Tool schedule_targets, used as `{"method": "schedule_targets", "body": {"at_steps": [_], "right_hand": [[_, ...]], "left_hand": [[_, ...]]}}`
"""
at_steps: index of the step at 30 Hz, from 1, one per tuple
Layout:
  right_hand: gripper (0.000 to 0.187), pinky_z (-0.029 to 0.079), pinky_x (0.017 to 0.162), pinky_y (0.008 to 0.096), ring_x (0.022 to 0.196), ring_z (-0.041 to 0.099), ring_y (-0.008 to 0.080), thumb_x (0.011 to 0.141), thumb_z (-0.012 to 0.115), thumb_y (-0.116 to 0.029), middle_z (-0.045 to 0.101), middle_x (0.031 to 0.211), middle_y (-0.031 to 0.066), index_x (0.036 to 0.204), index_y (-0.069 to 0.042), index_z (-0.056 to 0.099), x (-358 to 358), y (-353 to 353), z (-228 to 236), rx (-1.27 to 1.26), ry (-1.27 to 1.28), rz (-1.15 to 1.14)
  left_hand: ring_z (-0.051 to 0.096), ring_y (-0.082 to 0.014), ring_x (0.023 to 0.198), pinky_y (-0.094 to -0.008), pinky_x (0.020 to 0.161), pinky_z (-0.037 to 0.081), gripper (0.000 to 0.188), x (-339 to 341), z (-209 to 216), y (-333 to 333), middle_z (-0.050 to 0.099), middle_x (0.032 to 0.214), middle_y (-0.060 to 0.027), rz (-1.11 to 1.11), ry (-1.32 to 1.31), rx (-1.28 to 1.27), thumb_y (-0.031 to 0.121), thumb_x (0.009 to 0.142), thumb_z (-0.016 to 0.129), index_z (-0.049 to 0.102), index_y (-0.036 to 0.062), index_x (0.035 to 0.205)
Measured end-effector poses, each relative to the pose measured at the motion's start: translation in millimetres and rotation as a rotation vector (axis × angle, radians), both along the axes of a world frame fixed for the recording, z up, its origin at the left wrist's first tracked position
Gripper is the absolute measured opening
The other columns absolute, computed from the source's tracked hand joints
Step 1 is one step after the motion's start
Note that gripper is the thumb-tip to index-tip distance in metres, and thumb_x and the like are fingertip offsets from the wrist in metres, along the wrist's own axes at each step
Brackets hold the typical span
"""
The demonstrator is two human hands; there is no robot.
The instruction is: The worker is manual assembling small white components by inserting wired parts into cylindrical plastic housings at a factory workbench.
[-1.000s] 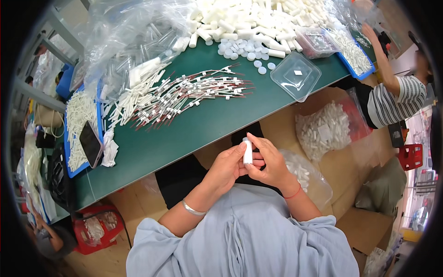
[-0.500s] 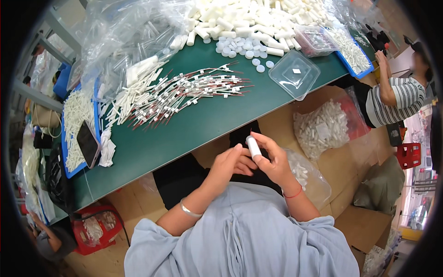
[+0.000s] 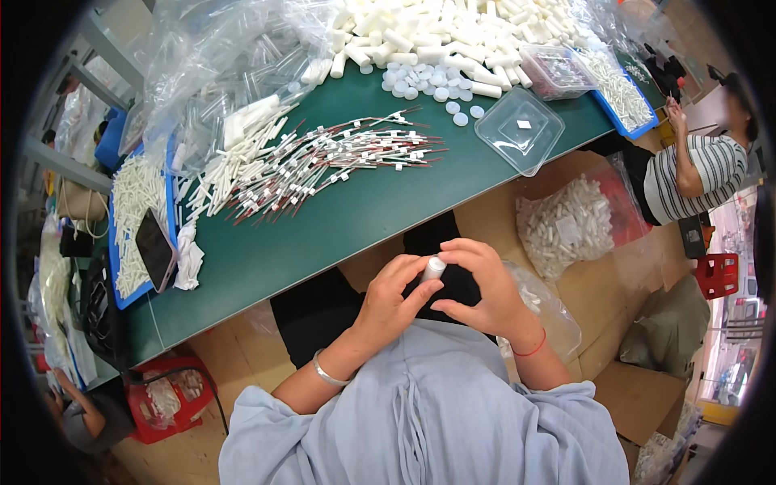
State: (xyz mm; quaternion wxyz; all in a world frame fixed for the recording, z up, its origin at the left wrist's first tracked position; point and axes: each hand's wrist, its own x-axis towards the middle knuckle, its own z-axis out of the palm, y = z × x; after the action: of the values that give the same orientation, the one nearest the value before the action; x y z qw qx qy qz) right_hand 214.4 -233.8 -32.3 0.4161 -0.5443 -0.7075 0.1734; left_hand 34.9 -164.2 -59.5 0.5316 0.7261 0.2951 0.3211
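A short white cylinder [image 3: 434, 270] with a greyish round end is pinched between the thumb and fingers of my left hand [image 3: 383, 302], above my lap. Close by on its right, my right hand [image 3: 487, 293] is open, thumb spread well away from the fingers. Its fingertips reach the cylinder's upper end; whether they touch it I cannot tell. On the green table [image 3: 380, 218] in front lies a bundle of thin red-and-white wires [image 3: 339, 162] with small white connectors. Beyond it are translucent round discs [image 3: 424, 79] and a heap of larger white cylinders [image 3: 461, 36].
A clear plastic lid [image 3: 520, 132] lies near the table edge. Blue trays of thin white tubes stand left [image 3: 171, 242] and right [image 3: 647, 129]; a dark phone [image 3: 155, 249] leans on the left one. A bag of white pieces [image 3: 566, 222] sits on the floor. Another person [image 3: 695, 170] works at right.
The cylinder has passed from my right hand to my left and now tilts with its end toward me. My right thumb has come off it and spread away.
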Motion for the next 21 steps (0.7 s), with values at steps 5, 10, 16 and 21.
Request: {"method": "schedule_targets", "body": {"at_steps": [5,10,16,21], "right_hand": [[0.064,0.041,0.098,0.0436,0.109,0.056,0.031,0.065,0.086,-0.015,0.056,0.12,0.0114,0.118,-0.007,0.05,-1,5,-6,0.015,-0.07,0.035],[0.07,0.041,0.099,0.0439,0.111,0.056,0.0311,0.06,0.088,-0.014,0.057,0.118,0.0116,0.117,-0.007,0.049,-1,9,-16,-0.003,-0.078,0.047],[0.068,0.042,0.101,0.0434,0.121,0.052,0.0338,0.061,0.087,-0.012,0.056,0.122,0.0141,0.117,-0.005,0.048,5,13,-15,-0.018,0.228,0.004],[0.066,0.041,0.104,0.0443,0.13,0.047,0.038,0.065,0.087,-0.012,0.056,0.125,0.0145,0.118,-0.004,0.048,0,12,-17,-0.038,0.26,0.057]], "left_hand": [[0.06,-0.0165,0.088,-0.0291,0.076,0.048,0.028,-3,4,-1,0.062,0.1,-0.0073,-0.078,-0.015,-0.172,0.016,0.091,0.067,0.063,-0.001,0.114],[0.059,-0.0133,0.088,-0.027,0.078,0.048,0.028,-3,-3,1,0.06,0.099,-0.0054,-0.128,-0.01,-0.352,0.017,0.094,0.064,0.063,-0.0009,0.114],[0.061,-0.0174,0.111,-0.0294,0.091,0.051,0.05,-4,14,8,0.061,0.121,-0.0113,-0.311,-0.357,-0.81,0.013,0.096,0.059,0.044,-0.0003,0.142],[0.063,-0.0211,0.111,-0.0313,0.093,0.052,0.059,-10,5,11,0.062,0.123,-0.0178,-0.348,-0.279,-0.865,0.009,0.094,0.06,0.035,-0.0002,0.147]]}}
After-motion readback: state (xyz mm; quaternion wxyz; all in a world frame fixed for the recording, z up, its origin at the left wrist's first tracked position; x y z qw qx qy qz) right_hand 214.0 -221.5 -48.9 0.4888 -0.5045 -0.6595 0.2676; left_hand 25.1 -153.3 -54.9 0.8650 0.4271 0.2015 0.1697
